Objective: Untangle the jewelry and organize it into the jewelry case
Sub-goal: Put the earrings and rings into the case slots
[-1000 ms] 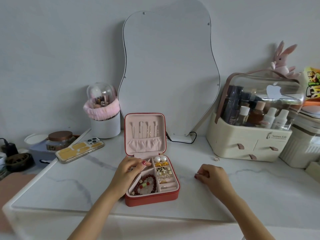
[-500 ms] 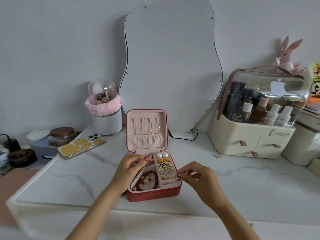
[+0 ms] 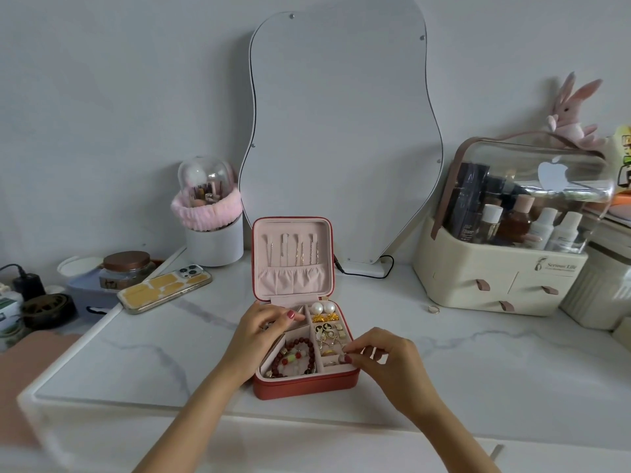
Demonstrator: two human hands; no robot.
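Note:
A red jewelry case [image 3: 307, 387] stands open on the marble top, and thin chains hang in its pink lid [image 3: 292, 257]. Its compartments hold a dark red bead bracelet [image 3: 309, 346], two pearl earrings [image 3: 322, 307], gold pieces [image 3: 324, 317] and several small earrings. My left hand [image 3: 263, 332] rests on the case's left side, fingers curled over the top-left compartment. My right hand [image 3: 386, 360] pinches a small piece of jewelry over the front-right slot; the piece is mostly hidden by my fingertips. A loose ring [image 3: 433, 309] lies on the table to the right.
A wavy mirror [image 3: 341, 131] leans on the wall behind the case. A cream cosmetic organizer [image 3: 495, 278] with bottles stands on the right. On the left are a phone [image 3: 164, 290], a white brush holder [image 3: 213, 240] and a jar [image 3: 126, 269].
My right hand moved left from the table surface to the case's front-right corner, carrying a small item pinched in its fingers. The left hand stayed on the case's left side.

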